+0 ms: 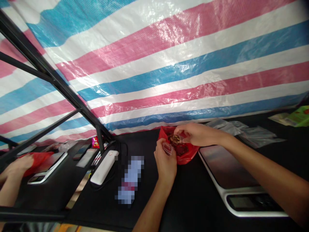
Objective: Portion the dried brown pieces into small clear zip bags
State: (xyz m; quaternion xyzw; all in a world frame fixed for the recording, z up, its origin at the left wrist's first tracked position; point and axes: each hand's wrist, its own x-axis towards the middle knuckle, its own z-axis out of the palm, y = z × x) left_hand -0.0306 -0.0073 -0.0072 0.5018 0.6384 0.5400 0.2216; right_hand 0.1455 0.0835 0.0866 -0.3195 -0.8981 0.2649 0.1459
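A red plastic bag [187, 156] lies open on the black table, with dark brown dried pieces [181, 149] inside. My left hand [166, 161] is at the bag's near left side, fingers curled around a small clear plastic bag [167, 148]. Over the mouth of the red bag, my right hand [190, 132] pinches a small clear scoop-like piece [177, 138] with brown bits in or behind it; its exact shape is too small to tell. Right of the red bag sits a kitchen scale [231, 167], partly covered by my right forearm.
Flat clear zip bags [256, 133] lie behind the scale, a green packet [300, 116] at far right. Left are a blurred-out item [131, 180], a white power strip [105, 167] and a black metal frame [72, 96]. Beyond it, another person's hand [21, 164] touches a red bag near another scale.
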